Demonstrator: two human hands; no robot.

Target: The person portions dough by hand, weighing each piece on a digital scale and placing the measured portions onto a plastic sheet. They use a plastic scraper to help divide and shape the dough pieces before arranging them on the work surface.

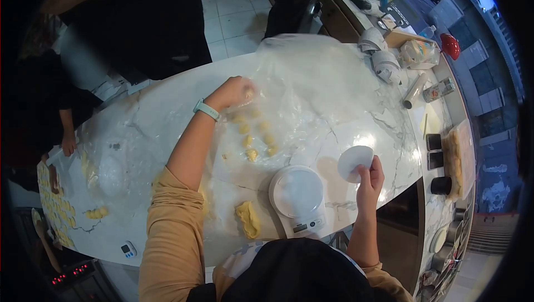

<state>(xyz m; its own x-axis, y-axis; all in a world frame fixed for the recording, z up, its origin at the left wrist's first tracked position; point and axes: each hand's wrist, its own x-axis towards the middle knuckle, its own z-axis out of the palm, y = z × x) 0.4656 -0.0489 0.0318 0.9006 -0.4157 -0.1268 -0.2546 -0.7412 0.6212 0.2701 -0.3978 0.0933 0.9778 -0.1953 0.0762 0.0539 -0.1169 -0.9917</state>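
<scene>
My left hand (233,92), with a pale green watch on the wrist, reaches over the marble counter. Its blurred fingers are closed on a clear plastic sheet (311,74) that billows out to the right. Rows of small yellow dough balls (246,140) lie below that hand, partly under the plastic. My right hand (369,178) pinches a white rounded dough scraper (355,163) above the counter's right side. Between my arms stands a white kitchen scale (297,193), and left of it lies a strip of yellow dough (248,219).
Another person's hand (68,143) is at the far left, near many dough pieces (58,210). A second scale (114,163) and a small timer (128,249) stand on the left. Paper-like rolls (385,65), a can (439,89) and black cups (441,185) line the right edge.
</scene>
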